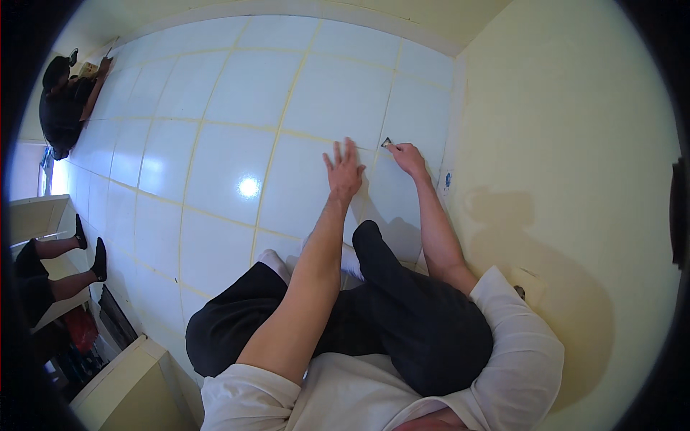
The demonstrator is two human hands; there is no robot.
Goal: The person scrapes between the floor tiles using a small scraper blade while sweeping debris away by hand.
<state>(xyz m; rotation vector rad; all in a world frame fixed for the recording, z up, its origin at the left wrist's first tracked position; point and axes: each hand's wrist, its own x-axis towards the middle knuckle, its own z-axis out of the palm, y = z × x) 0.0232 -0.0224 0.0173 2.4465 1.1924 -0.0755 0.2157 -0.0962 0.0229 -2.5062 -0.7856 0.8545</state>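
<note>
I sit on a floor of glossy pale tiles [237, 82] with yellowish joints between them. My left hand [346, 174] rests on a tile with its fingers spread, holding nothing. To its right, my right hand [408, 159] is closed on a small scraper with a triangular head [387, 142]; its handle is hidden in my fist. The scraper's head is at a tile joint close to where joints cross. That joint looks thinner and darker beyond the head than the yellow ones further left.
A cream wall [568, 136] rises close on my right, with a wall fitting [528, 287] near my elbow. At far left a person in dark clothes [63, 115] crouches by the wall. Another person's legs [72, 267] show lower left, near a cream cabinet [133, 384].
</note>
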